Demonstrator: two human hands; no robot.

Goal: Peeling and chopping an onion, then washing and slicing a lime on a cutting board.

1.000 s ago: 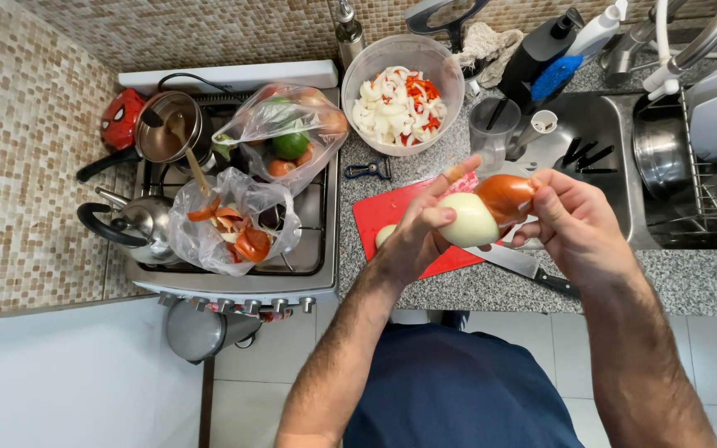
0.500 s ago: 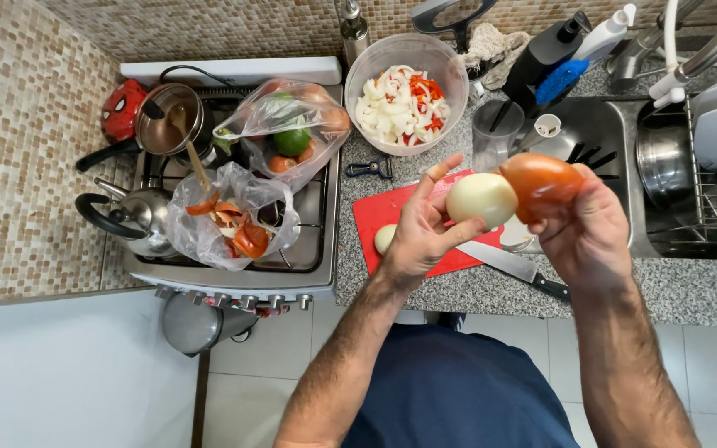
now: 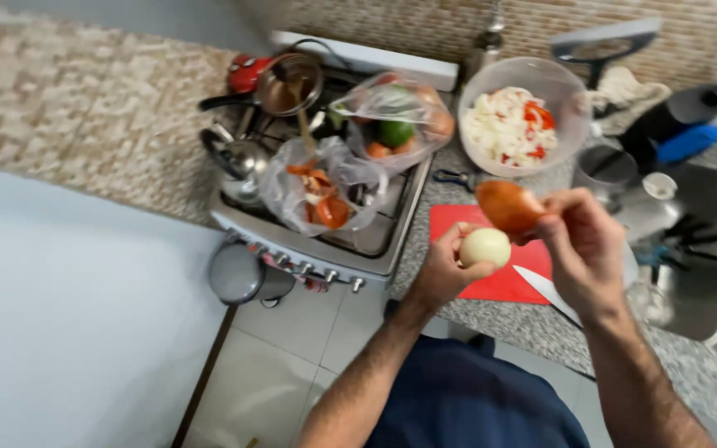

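Pale peeled onion [image 3: 485, 246] above the red cutting board [image 3: 491, 278]
Left hand [image 3: 441, 270] grips the onion; right hand [image 3: 582, 249] pinches the brown onion skin [image 3: 508, 206] just above the onion.

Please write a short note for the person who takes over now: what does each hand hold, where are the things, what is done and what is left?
Left hand: holds the peeled onion above the red cutting board.
Right hand: pinches the brown onion skin, already off the onion.
Things: the knife lies on the board; the bowl of chopped vegetables stands behind it; the scrap bag sits on the stove.
Done: onion peeled.
Left: the skin is not yet put down; the onion is still whole, uncut.
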